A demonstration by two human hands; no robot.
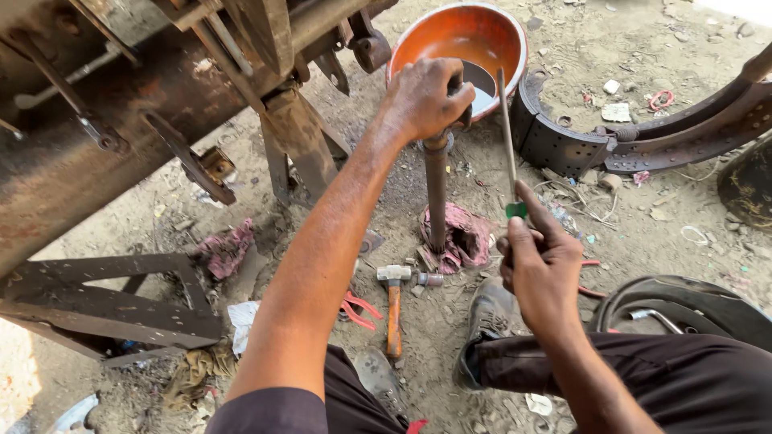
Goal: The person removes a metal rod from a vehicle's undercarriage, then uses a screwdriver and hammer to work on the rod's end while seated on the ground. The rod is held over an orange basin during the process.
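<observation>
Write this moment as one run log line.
left hand: grips top of upright metal shaft | right hand: holds green-handled screwdriver | shaft foot: pink rag

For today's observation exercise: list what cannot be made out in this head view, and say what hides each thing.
- Top end of the upright shaft: covered by the left hand.
- Shaft's foot: wrapped in the pink rag.
- Screwdriver handle: mostly inside the right hand.
- Orange bowl: its liquid partly behind the left hand.
- Rusty machine: cut off by the top and left edges.

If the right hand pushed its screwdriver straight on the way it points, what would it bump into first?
Probably the orange bowl: the right hand aims the screwdriver up at its rim, beside the left hand on the pipe. Depth is unclear.
</observation>
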